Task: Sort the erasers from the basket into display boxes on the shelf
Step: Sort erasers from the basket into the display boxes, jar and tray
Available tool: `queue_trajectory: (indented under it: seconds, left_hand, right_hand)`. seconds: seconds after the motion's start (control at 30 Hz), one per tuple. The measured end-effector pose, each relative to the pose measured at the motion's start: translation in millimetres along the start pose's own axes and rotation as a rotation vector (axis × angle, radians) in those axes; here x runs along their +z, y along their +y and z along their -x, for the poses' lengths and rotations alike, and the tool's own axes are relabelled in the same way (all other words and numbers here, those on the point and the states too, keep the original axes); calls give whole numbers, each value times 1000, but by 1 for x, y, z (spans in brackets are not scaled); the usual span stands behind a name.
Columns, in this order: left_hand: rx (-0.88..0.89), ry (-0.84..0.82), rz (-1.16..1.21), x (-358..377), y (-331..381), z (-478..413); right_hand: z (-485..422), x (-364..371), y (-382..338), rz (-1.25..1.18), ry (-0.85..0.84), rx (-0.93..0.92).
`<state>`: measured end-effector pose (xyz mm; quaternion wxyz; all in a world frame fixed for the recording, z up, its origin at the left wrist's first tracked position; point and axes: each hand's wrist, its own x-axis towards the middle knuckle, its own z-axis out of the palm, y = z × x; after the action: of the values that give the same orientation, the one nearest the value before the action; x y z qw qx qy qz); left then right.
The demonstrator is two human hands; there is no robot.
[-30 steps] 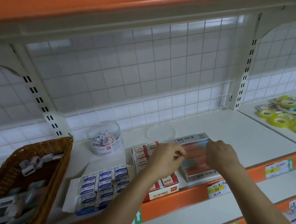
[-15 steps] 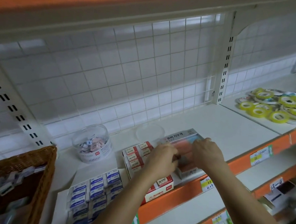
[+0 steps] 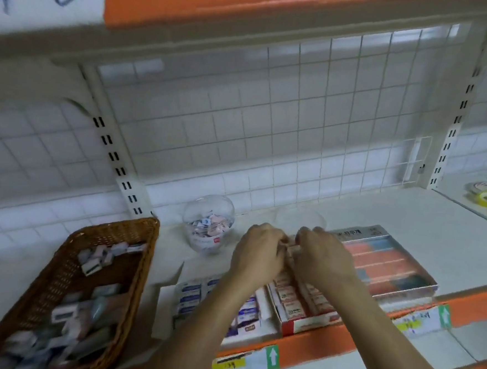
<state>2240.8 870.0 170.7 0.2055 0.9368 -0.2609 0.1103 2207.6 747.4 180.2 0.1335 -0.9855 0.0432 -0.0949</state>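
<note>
Head view: the left hand (image 3: 256, 254) and right hand (image 3: 325, 259) met with curled fingers over the back of the red display box (image 3: 307, 322) at the shelf's (image 3: 407, 213) front edge, pinching a pinkish eraser (image 3: 290, 246) between them. It was small and blurred. Loose erasers (image 3: 95, 260), pale and dark-banded, lay jumbled in the wicker basket (image 3: 144, 264) at the left end.

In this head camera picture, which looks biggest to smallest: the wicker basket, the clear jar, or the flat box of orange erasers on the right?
1. wicker basket, though it sits nearest the camera and runs off the frame edge
2. flat box of orange erasers
3. clear jar
</note>
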Motion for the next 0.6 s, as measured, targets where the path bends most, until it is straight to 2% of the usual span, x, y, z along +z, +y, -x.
queue_trajectory:
  seconds: [0.23, 0.47, 0.6]
  left_hand:
    - [-187, 153, -110, -48, -72, 44]
    - [-414, 195, -230, -88, -141, 90]
    - [-605, 81, -303, -103, -181, 106]
  right_hand:
    - [-13, 25, -99, -75, 6, -247]
    - [-17, 54, -196, -112, -42, -524]
    - [-22, 78, -246, -114, -133, -657]
